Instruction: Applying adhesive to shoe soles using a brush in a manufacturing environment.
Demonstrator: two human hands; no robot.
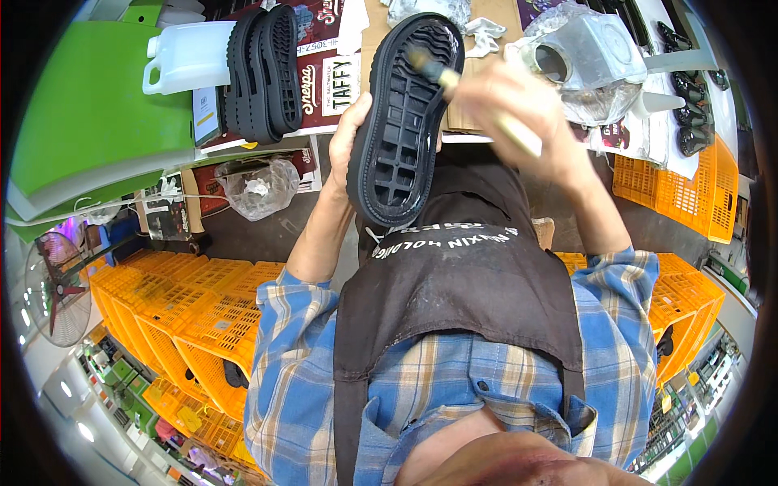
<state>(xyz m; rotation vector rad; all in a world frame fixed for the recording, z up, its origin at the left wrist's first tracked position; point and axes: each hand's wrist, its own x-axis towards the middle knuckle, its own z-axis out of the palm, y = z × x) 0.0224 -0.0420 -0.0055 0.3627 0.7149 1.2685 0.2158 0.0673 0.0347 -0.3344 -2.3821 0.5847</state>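
My left hand [347, 144] is wrapped round the side of a black shoe sole [391, 154], holding it tilted above the table's near edge. The sole's hollow inner face, with a grid of ribs, is turned up toward me. In my right hand [519, 101], somewhat blurred, is a brush [435, 71] with a pale handle. Its bristles are over the far end of the sole's inside; whether they touch is hard to make out. Several more black soles [263, 77] stand on edge side by side, left of my left hand.
A whitish plastic jug [198, 55] lies beyond the soles at left. On the right sits a cut-open translucent container [596, 57] wrapped in plastic. Glossy black shoes [691, 113] line the far right. Orange crates [211, 312] stack behind me on both sides, near a fan [58, 287].
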